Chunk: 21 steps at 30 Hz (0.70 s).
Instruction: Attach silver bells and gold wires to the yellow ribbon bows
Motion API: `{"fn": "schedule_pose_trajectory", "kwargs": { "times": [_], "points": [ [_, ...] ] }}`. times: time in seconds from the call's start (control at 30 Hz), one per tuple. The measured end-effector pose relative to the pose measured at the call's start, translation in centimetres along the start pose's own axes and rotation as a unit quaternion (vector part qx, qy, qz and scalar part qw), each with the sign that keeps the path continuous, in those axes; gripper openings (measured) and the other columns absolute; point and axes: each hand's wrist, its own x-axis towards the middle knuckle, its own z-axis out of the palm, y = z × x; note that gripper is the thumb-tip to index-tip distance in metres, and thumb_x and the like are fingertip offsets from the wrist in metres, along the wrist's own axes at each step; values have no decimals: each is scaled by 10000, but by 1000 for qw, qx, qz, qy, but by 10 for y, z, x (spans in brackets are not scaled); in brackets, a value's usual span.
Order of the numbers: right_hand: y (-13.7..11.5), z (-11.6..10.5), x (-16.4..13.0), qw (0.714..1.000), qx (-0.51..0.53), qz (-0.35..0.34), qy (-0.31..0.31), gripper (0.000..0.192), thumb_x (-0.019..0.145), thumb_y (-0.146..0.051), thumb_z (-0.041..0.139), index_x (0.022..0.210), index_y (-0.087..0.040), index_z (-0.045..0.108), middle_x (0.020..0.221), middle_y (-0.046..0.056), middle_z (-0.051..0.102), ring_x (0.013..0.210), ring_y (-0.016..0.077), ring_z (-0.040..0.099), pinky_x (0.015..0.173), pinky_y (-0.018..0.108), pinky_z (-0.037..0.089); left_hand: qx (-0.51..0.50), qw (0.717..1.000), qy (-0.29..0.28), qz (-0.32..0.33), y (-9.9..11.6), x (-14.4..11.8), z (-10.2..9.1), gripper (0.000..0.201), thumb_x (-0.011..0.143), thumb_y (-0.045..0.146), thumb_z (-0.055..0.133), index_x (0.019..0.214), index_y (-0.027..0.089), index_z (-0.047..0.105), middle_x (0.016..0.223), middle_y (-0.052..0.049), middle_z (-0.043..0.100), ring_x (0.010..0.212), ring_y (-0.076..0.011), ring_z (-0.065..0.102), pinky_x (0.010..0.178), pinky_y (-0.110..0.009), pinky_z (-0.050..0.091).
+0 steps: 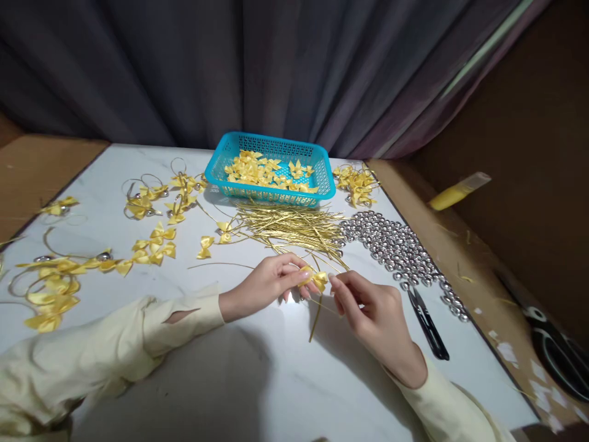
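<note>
White table (pixel 257 380): yellow bow (pixel 315 279) pinched between left hand (pixel 267 283) and right hand (pixel 370 307) fingertips.

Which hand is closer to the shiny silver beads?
Right. The right hand sits just left of the pile of shiny round silver beads, pinching a small yellow ribbon bow. The left hand is farther left, beyond the bow.

Turquoise basket (pixel 322 164) with a lattice wall, full of yellow bows (pixel 264 172). In front of the basket, shiny gold cords (pixel 294 227) and silver beads (pixel 396 245) on a white, faintly veined table (pixel 257 380). Beyond the basket, a dark grey curtain (pixel 230 67); nearer, cream sleeves (pixel 115 344) and black scissors (pixel 427 325).
</note>
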Motion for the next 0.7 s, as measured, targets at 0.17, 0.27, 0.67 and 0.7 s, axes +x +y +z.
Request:
{"fn": "schedule_pose_trajectory", "kwargs": {
  "times": [0.17,0.27,0.67,0.7],
  "points": [
    [1,1,-1,1000,1,2,-1,309,887,-264,437,598,-167,490,420,-49,429,347,64,366,393,198,268,-2,1000,4,-2,-1,1,0,202,857,342,531,879,142,510,813,-82,697,708,-152,644,453,-170,381],
    [0,1,-1,1000,0,-5,1,300,886,-247,435,603,-166,489,422,-51,425,346,61,359,394,193,267,4,1000,6,0,-1,0,1,201,856,341,531,876,142,510,796,-78,693,700,-152,642,444,-169,375],
    [-4,17,-7,987,-95,-115,59,172,855,-103,420,704,-163,476,443,-72,375,330,62,333,400,191,258,49,995,73,46,-1,-4,7,171,868,311,503,858,140,492,690,-27,633,614,-116,588,485,-194,384],
    [-4,20,-7,983,-107,-130,69,168,853,-94,416,711,-162,474,444,-71,379,332,65,336,403,194,261,53,995,78,46,-2,-4,7,172,870,315,498,858,144,489,678,-21,626,602,-113,578,484,-195,381]
  ]
}}
